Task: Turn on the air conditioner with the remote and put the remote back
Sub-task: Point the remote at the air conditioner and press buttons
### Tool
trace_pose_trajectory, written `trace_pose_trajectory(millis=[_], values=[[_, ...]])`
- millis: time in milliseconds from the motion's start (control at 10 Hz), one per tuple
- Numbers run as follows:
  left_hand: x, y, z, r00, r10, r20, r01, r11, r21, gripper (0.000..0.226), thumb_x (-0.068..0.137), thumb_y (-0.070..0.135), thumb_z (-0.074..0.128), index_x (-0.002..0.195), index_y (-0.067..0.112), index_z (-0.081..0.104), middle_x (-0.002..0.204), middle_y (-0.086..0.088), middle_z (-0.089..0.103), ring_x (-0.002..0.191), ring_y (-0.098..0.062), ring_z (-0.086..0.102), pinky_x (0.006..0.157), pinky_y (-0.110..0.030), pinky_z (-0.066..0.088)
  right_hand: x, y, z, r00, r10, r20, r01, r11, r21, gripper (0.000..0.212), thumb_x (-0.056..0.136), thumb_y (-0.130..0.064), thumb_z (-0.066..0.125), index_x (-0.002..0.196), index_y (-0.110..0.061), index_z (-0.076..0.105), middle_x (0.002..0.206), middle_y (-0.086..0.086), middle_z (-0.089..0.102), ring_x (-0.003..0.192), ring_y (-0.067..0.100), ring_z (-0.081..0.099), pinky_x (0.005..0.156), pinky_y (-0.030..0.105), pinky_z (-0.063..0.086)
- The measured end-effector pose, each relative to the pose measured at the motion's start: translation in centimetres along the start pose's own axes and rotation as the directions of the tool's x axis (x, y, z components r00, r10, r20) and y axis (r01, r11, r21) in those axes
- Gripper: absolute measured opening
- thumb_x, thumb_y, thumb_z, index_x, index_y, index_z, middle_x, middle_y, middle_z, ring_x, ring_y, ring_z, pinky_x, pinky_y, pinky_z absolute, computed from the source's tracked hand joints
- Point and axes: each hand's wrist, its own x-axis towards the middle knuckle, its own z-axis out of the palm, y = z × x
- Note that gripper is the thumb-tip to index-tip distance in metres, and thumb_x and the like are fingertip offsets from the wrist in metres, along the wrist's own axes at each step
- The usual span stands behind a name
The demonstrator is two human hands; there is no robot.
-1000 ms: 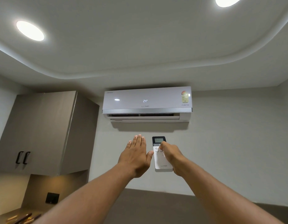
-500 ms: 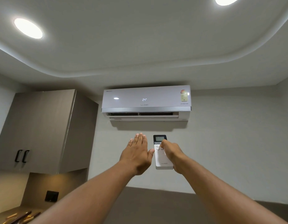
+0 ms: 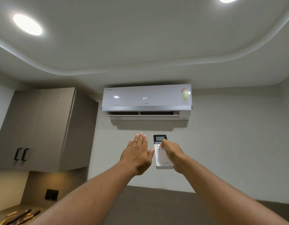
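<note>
Little is changing since the earlier frame: right hand [image 3: 172,154] is gripping the Lloyd remote [image 3: 161,153] below the air conditioner [image 3: 147,101], thumb on buttons; left hand [image 3: 137,153] is flat, fingers together. Repeat pressing risks switching the unit off.

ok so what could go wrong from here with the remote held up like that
1. The right hand alone holds the remote, thumb on its buttons; the left hand is flat and open beside it, so a slip could drop it.
2. The air conditioner already shows 24 with its flap open; another press might switch it off.
3. The wall cabinet stands close on the left, so a careless lowering of the arm might knock it.
</note>
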Motion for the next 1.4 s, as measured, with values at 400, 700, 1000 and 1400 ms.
trace_pose_trajectory(millis=[400,700,1000,1400], values=[[0.0,-0.3,0.3,1.0,-0.013,0.003,0.013,1.0,-0.023,0.07,0.098,0.05,0.01,0.151,0.009,-0.006,0.161,-0.01,-0.008,0.147,-0.021,-0.008,0.115,-0.035,-0.005,0.2,0.0,0.4,1.0,0.008,-0.001,-0.008,1.0,0.002,0.016,0.086,-0.03,0.046,0.083,-0.018,0.055,0.078,0.01,0.062,0.066,0.024,0.057,0.054,0.027,0.043],[0.1,-0.4,0.5,1.0,-0.015,0.001,0.015,1.0,-0.014,0.07,0.098,0.051,0.01,0.152,0.01,-0.005,0.161,-0.01,-0.008,0.147,-0.021,-0.008,0.115,-0.036,-0.004,0.3,0.2,0.4,1.0,0.002,0.005,-0.002,1.0,-0.004,0.016,0.087,-0.03,0.046,0.085,-0.018,0.056,0.079,0.01,0.062,0.067,0.024,0.058,0.054,0.027,0.043],[0.0,-0.6,0.4,1.0,-0.016,0.003,0.016,1.0,-0.014,0.069,0.098,0.05,0.01,0.152,0.009,-0.005,0.161,-0.01,-0.008,0.147,-0.021,-0.008,0.116,-0.036,-0.003,0.4,0.1,0.7,1.0,0.0,0.011,0.0,1.0,0.008,0.017,0.087,-0.029,0.045,0.086,-0.017,0.056,0.079,0.01,0.062,0.067,0.024,0.057,0.054,0.027,0.042],[0.2,-1.1,0.5,1.0,-0.024,0.003,0.024,1.0,-0.004,0.07,0.098,0.051,0.01,0.152,0.01,-0.006,0.161,-0.009,-0.009,0.146,-0.021,-0.009,0.114,-0.036,-0.005,0.6,0.0,1.1,1.0,-0.007,0.011,0.007,1.0,-0.008,0.017,0.088,-0.03,0.045,0.089,-0.017,0.056,0.081,0.01,0.062,0.068,0.024,0.057,0.055,0.027,0.043]])
